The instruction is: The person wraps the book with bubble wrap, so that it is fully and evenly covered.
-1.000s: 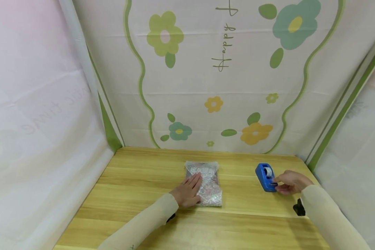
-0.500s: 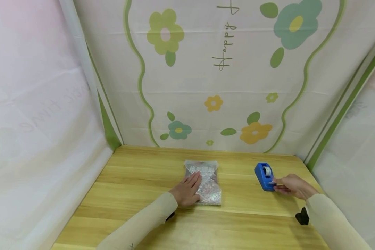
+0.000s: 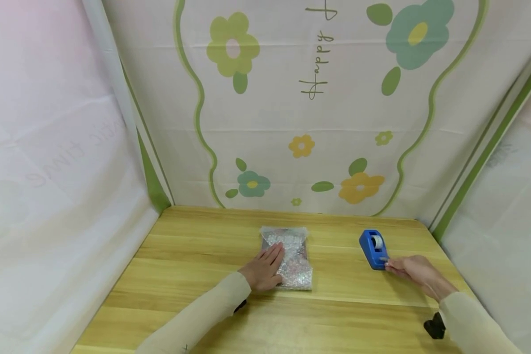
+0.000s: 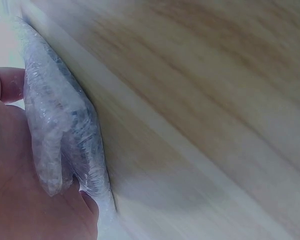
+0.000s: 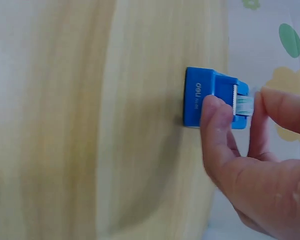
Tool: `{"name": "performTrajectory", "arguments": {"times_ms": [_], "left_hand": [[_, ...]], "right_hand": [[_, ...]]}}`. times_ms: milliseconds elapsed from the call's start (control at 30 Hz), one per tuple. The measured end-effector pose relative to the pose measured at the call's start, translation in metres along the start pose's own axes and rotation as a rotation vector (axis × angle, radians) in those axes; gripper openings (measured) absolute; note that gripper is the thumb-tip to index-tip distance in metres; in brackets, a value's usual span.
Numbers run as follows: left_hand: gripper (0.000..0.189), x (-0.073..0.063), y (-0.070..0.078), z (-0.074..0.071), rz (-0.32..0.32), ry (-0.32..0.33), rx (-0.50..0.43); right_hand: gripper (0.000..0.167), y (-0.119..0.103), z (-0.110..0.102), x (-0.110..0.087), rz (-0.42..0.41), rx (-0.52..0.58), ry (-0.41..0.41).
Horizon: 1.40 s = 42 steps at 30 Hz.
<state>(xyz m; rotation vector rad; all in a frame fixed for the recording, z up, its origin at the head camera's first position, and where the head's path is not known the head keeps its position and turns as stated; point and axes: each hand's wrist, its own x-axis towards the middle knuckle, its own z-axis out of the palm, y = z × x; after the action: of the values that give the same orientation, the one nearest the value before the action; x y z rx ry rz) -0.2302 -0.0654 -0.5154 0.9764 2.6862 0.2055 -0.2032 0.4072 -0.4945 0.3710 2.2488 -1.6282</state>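
A flat parcel in clear bubble wrap (image 3: 297, 273) lies on the wooden table. My left hand (image 3: 262, 273) rests on its left side with the fingers straight; in the left wrist view the wrap (image 4: 55, 110) bulges beside the palm. To the right stands a blue tape dispenser (image 3: 371, 250) holding a roll of tape (image 3: 377, 242). At its front end is my right hand (image 3: 418, 273), thumb and forefinger pinching the tape end. The right wrist view has the strip of tape (image 5: 244, 105) between the toothed cutter (image 5: 235, 100) and those fingertips, while other fingers reach the dispenser's front.
Behind the table (image 3: 203, 231) hangs a white cloth (image 3: 274, 113) printed with flowers. More cloth closes in both sides, the left one (image 3: 71, 196) and the right one (image 3: 504, 226). A black wrist camera (image 3: 435, 325) sits under the right sleeve.
My right wrist has drawn back toward the front right, and its fingers have come together at the dispenser's front end. The left hand and the parcel have stayed in place.
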Motion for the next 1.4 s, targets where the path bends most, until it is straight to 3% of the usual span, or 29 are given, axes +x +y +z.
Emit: {"name": "performTrajectory", "arguments": {"times_ms": [200, 467, 633, 767, 967, 1200, 1400], "left_hand": [[0.074, -0.001, 0.001, -0.002, -0.003, -0.006, -0.034], [0.076, -0.002, 0.002, -0.003, -0.011, -0.001, -0.034], [0.075, -0.001, 0.001, -0.002, -0.015, -0.003, -0.03], [0.075, 0.0, 0.001, -0.002, -0.015, -0.008, -0.024], [0.075, -0.001, 0.002, -0.004, -0.013, -0.005, -0.023], [0.075, 0.0, 0.001, -0.003, -0.012, -0.005, -0.023], [0.075, 0.0, 0.002, -0.003, -0.014, -0.012, -0.024]], "right_hand": [[0.039, 0.011, 0.0, -0.006, -0.079, 0.017, -0.033], [0.02, 0.024, 0.003, -0.009, -0.102, 0.185, -0.09], [0.022, 0.031, 0.001, -0.011, -0.142, 0.217, -0.176], [0.028, 0.031, -0.003, -0.015, -0.081, 0.217, -0.22], [0.033, 0.027, 0.0, -0.02, 0.054, 0.127, -0.168], [0.034, 0.031, 0.004, -0.022, 0.034, 0.08, -0.195], [0.031, 0.033, 0.006, -0.024, 0.044, 0.096, -0.144]]}}
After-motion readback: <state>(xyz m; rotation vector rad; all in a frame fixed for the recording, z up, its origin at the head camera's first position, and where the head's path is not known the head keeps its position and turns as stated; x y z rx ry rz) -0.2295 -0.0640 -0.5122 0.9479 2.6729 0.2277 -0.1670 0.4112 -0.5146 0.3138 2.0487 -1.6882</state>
